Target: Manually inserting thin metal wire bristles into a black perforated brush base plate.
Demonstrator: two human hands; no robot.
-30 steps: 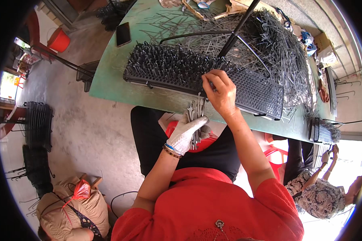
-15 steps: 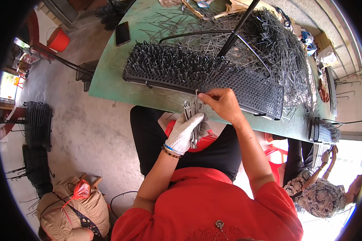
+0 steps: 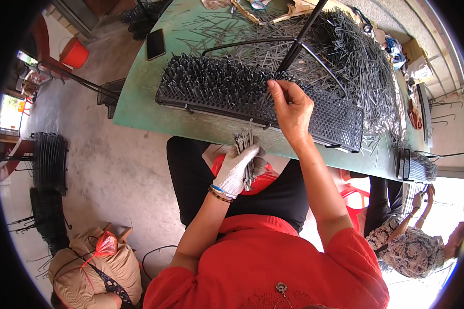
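Observation:
My left hand (image 3: 237, 167), in a white glove, is closed around a bundle of thin grey metal strips (image 3: 244, 140) in front of the table edge. Bare and raised, my right hand (image 3: 295, 110) is over a black perforated rack (image 3: 340, 117), thumb and fingers pinched together on a thin metal strip, mostly lost against the dark rack. Many upright strips (image 3: 203, 77) stand packed in the holes of the rack's left part. Its right part shows bare holes.
Behind the rack lies a large tangle of loose strips (image 3: 353, 62) on the green table (image 3: 134, 103). A black bar rises from the rack. A phone (image 3: 155, 44) lies at far left. Another person (image 3: 410, 250) works at right; stacked black racks (image 3: 50, 162) stand at left.
My right hand has moved up and away from the bundle to above the rack, among the standing strips. My left hand stays in place with the bundle.

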